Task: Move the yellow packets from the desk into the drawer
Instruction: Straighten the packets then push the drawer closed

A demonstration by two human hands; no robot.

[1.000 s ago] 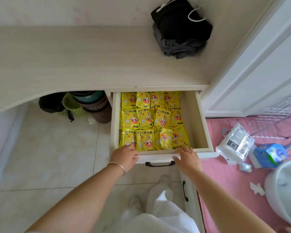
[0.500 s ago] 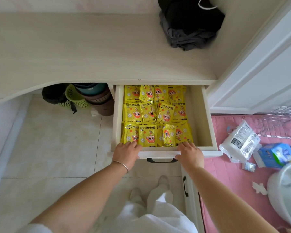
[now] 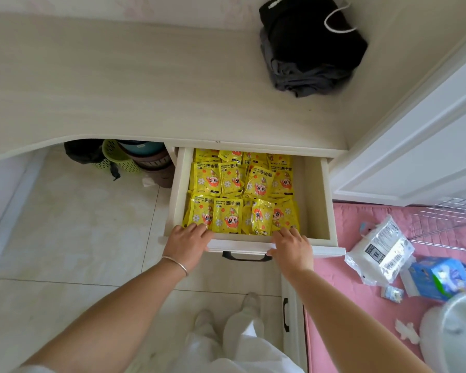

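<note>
We rest our left hand point(image 3: 186, 242) and right hand point(image 3: 291, 244) on the front edge of the drawer point(image 3: 318, 200), fingers curled loosely over the rim and holding nothing. The yellow packets point(image 3: 241, 196) all lie in rows inside, and the desk point(image 3: 145, 84) shows none, only dark folded clothes point(image 3: 311, 47). We judge the moving done; next comes an even push from both hands to shut it.

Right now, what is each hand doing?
Left hand: open, resting on the drawer front edge, holding nothing.
Right hand: open, on the same edge, holding nothing.
</note>
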